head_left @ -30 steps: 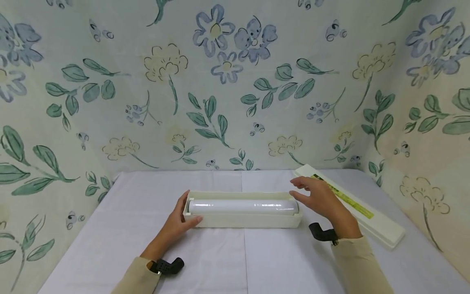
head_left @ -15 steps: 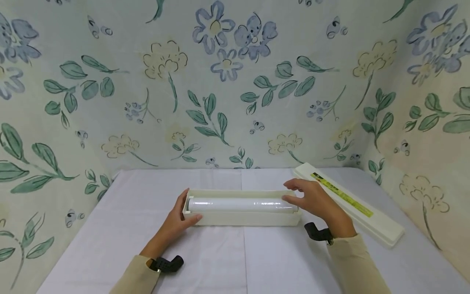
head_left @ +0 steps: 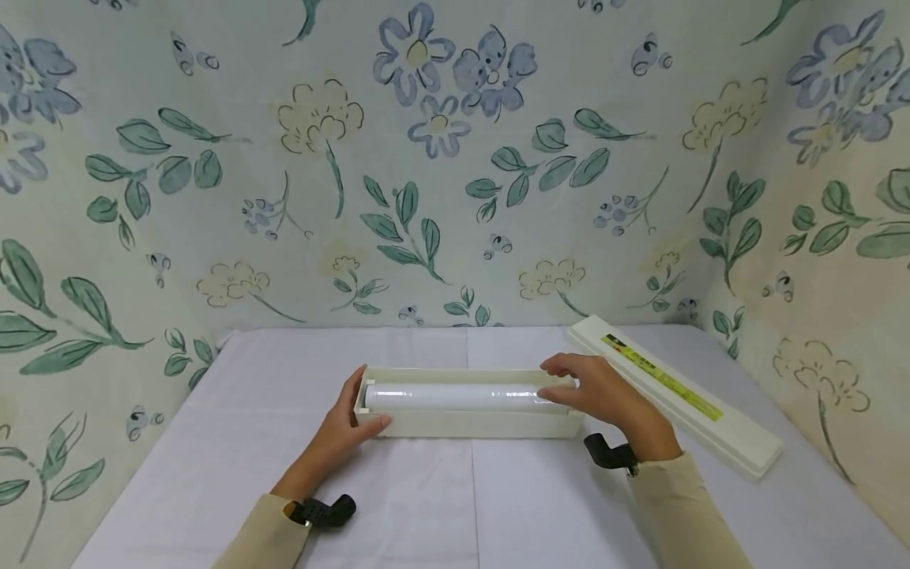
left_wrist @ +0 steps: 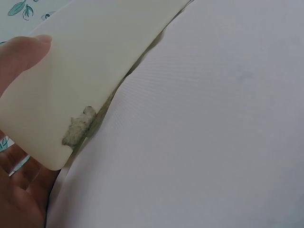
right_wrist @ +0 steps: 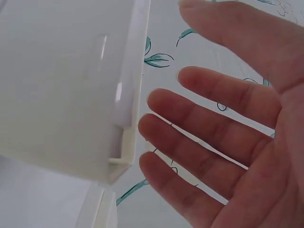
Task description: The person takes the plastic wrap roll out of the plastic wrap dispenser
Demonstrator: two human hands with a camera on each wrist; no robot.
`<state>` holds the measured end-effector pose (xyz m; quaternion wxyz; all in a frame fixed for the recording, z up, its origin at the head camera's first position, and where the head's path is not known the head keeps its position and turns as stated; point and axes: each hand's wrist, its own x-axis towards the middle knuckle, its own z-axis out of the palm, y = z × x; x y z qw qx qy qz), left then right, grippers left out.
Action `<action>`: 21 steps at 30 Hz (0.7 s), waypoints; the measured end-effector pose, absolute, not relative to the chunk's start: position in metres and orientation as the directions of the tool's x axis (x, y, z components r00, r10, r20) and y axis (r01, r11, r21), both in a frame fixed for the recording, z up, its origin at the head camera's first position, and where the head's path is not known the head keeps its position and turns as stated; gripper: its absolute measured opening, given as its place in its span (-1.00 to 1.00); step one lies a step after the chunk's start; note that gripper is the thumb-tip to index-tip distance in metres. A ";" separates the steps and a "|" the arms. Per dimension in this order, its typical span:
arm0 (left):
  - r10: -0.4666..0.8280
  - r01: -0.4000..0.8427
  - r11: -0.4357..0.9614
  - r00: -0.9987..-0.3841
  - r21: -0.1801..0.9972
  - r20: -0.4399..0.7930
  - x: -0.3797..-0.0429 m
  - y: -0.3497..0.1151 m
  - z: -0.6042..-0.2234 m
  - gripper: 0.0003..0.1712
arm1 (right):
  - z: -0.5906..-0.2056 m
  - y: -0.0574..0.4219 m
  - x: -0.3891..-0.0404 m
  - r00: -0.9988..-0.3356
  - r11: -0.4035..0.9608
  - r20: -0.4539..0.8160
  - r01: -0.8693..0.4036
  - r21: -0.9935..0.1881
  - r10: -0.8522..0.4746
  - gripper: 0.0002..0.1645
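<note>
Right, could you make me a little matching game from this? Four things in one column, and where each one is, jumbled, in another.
Things:
1. shiny white roll
2. left hand
3. white lid
4. right hand

Places:
A. gripping the left end of the box
B. at the right end of the box, gripping nothing
C. lying inside the box
D. slantwise on the cloth, right of the box

Right pairs: 1-C, 2-A, 3-D, 4-B
</note>
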<state>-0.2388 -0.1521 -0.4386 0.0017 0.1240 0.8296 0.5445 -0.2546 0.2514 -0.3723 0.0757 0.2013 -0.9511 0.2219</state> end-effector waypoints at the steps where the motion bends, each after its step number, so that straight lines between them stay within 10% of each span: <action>1: 0.209 0.205 0.377 -0.969 0.903 0.133 -0.239 -0.152 -0.438 0.10 | -0.373 0.251 -0.255 -0.909 0.821 0.227 -0.413 -0.394 -0.349 -0.49; 21: 0.200 0.207 0.380 -0.970 0.902 0.139 -0.247 -0.152 -0.449 0.12 | -0.386 0.239 -0.263 -0.939 0.810 0.101 -0.335 -0.482 -0.329 -0.42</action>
